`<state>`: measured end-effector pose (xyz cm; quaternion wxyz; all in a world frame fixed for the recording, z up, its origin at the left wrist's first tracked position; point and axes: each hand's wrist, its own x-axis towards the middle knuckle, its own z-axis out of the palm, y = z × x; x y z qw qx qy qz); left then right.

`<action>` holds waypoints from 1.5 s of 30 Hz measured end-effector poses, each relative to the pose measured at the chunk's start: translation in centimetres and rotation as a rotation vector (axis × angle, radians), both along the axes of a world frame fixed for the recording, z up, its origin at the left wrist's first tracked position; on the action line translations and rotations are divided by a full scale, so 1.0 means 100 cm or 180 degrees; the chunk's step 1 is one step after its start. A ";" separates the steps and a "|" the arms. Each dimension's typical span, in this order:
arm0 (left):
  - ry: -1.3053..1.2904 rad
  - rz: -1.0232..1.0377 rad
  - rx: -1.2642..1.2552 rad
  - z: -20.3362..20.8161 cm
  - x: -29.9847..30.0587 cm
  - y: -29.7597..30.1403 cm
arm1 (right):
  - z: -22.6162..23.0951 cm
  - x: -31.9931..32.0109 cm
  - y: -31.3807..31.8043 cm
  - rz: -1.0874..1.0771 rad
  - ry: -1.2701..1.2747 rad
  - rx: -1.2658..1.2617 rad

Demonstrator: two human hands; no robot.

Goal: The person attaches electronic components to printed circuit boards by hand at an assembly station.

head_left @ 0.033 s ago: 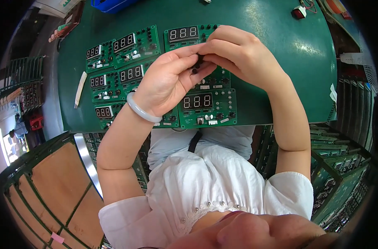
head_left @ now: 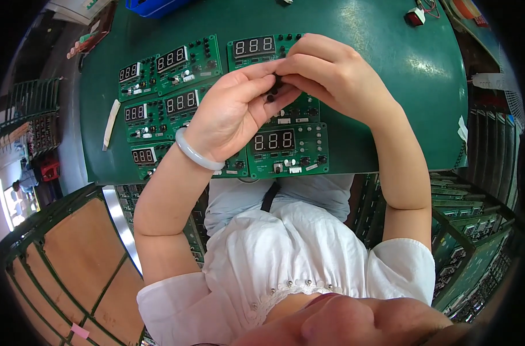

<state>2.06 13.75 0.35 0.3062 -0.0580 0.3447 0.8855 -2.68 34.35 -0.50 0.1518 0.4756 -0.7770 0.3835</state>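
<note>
In the head view, our left hand (head_left: 231, 112) is half curled, holding small black pieces (head_left: 270, 98) among its fingers; our right hand's (head_left: 343, 72) fingertips meet them there, though we cannot tell whether they grip one. Left of the fingers, a circuit board (head_left: 192, 64) on the worktop (head_left: 389, 52) already carries black caps (head_left: 207, 46); nearer our body than the fingers, another board (head_left: 288, 161) shows pale stems (head_left: 319, 135), apparently still uncapped. Boards beneath our hands we cannot judge. Against the earlier frame, our hold looks unchanged; the boards sit barely shifted.

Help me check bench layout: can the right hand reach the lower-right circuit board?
Probably yes: that circuit board lies uncovered near the right hand, though that hand is busy at small black parts.
</note>
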 end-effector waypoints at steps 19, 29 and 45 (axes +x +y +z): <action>0.0589 -0.0350 -0.1049 0.029 -0.022 0.006 | 0.011 -0.012 0.019 -0.0145 -0.0424 -0.0241; 0.0287 -0.0132 -0.1084 0.018 -0.019 -0.031 | -0.004 0.000 0.008 -0.0187 -0.0399 0.0995; 0.4674 -0.0435 -0.4630 0.004 -0.004 -0.010 | -0.006 -0.003 0.010 -0.0116 -0.0438 0.0933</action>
